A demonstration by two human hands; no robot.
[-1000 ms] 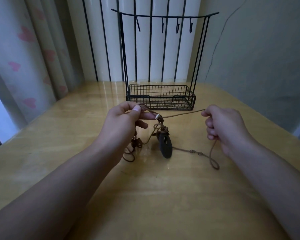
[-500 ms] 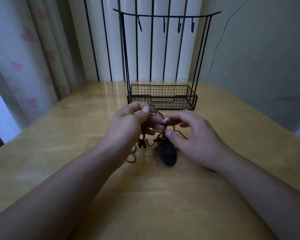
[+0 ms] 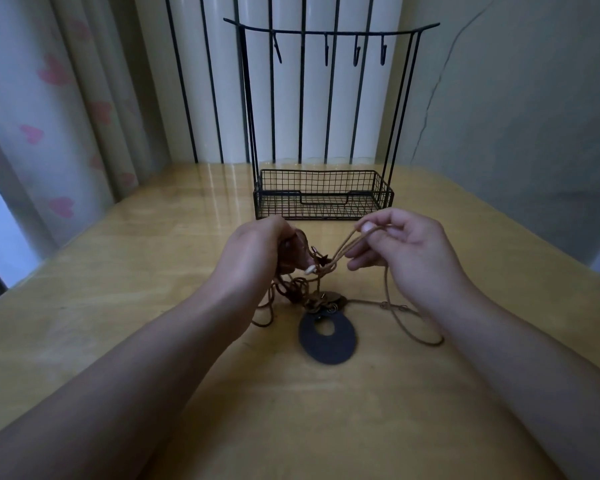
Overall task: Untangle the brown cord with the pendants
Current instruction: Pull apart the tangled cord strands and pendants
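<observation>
A brown cord (image 3: 390,292) lies tangled on the wooden table (image 3: 118,289), with a dark oval ring pendant (image 3: 328,339) flat in front and smaller brown pendants (image 3: 326,301) bunched just behind it. My left hand (image 3: 257,251) grips a clump of the cord with a brown pendant and a small white bead (image 3: 309,270) at its fingertips. My right hand (image 3: 406,247) pinches a doubled strand between thumb and forefinger, lifted up and to the right of the knot. A loose loop trails on the table under my right wrist.
A black wire basket (image 3: 323,197) with a tall hook rail (image 3: 329,29) stands at the back of the table, close behind both hands. A curtain with pink hearts (image 3: 56,133) hangs at the left. A grey wall is at the right.
My right hand has drawn away from the knot, up and to the right, pulling a doubled strand out. The dark oval pendant now lies flat on the table.
</observation>
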